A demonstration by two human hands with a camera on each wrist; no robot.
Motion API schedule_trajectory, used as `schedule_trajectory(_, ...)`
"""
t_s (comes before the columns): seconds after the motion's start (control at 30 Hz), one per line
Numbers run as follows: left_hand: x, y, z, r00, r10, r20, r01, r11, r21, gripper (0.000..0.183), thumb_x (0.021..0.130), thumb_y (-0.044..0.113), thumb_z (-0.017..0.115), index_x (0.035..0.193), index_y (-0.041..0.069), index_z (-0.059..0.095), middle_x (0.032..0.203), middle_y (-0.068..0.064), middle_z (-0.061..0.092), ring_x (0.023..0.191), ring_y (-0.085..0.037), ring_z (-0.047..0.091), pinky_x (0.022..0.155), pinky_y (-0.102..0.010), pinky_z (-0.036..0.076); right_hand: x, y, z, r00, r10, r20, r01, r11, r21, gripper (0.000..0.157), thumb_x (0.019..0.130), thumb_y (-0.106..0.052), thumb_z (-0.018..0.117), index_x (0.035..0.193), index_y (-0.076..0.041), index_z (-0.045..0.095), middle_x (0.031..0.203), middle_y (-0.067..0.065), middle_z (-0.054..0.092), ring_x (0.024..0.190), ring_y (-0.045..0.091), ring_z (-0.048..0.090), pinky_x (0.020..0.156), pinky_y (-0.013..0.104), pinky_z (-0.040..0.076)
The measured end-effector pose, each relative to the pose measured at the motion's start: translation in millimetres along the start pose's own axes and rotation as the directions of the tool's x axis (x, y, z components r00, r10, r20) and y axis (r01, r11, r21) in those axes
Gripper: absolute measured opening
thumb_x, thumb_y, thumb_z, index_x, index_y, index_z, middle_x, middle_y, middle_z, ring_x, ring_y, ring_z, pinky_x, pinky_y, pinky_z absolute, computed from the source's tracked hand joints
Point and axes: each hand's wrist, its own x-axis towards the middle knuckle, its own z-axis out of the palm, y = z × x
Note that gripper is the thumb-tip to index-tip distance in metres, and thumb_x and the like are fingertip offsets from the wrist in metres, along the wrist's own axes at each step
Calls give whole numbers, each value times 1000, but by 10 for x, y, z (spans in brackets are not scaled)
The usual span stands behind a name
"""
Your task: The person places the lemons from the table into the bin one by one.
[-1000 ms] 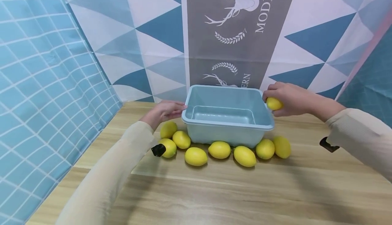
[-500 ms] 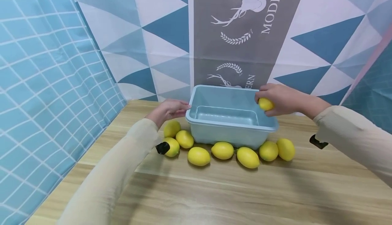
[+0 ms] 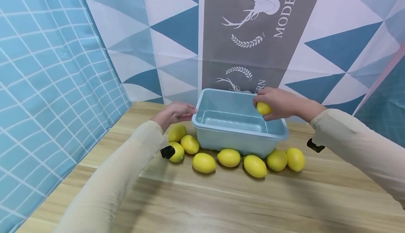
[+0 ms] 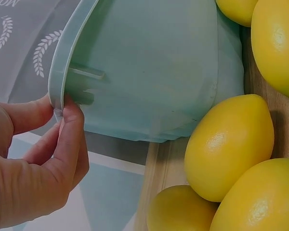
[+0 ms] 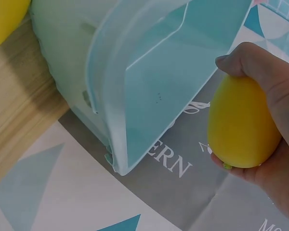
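A light blue plastic tub [image 3: 234,139] stands on the wooden table, its inside bare in the head view. My left hand [image 3: 179,112] pinches the tub's left rim [image 4: 59,72] between thumb and fingers. In my right hand [image 3: 281,102] is a yellow lemon [image 3: 263,108], held over the right end of the tub. The right wrist view shows that lemon [image 5: 243,122] between thumb and fingers, above the rim. Several more lemons [image 3: 204,163] lie along the tub's front and left side, two of them, including one lemon [image 3: 295,159], by its front right corner.
Behind the tub hangs a patterned cloth [image 3: 171,21] with triangles and a deer print. A blue checked cloth [image 3: 47,67] borders the table on the left. The wooden tabletop [image 3: 221,201] stretches in front of the lemons.
My right hand has moved left with its lemon, from beside the right rim to over the tub. The left hand keeps its pinch on the left rim. The head view has shifted slightly.
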Motion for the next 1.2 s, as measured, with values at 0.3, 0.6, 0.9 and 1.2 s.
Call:
schedule_trajectory(0.3,20,1,-4,999,-20,26,20,1000,1,44,96,11,57,139,3,48,142,-15,50,108,-17,62,85,-22,57,89,-3,5,1000,25,13,-25,1000,15,30,69,-10,79,93,-16,62,88,1,56,80,17,49,67,31,49)
schedule_trajectory(0.6,24,12,-13,999,-5,40,5,1000,-3,45,96,11,57,139,3,48,141,-15,50,97,-13,62,77,-18,58,239,-16,6,999,37,27,-37,999,4,32,68,-13,80,94,-17,61,88,2,55,82,20,50,67,32,48)
schedule_trajectory(0.9,31,-12,-35,998,-19,55,22,998,-52,44,95,9,57,138,2,49,129,-12,55,91,-11,64,77,-19,59,368,19,47,998,43,39,-43,999,14,30,70,-14,80,94,-16,62,87,3,55,81,21,49,67,30,49)
schedule_trajectory(1.2,18,-13,-27,998,-29,51,32,998,-50,43,95,9,57,138,3,50,139,-15,51,109,-17,62,76,-18,58,456,51,89,996,79,49,-81,996,45,31,71,-13,79,97,-16,63,90,4,57,83,21,51,71,33,52)
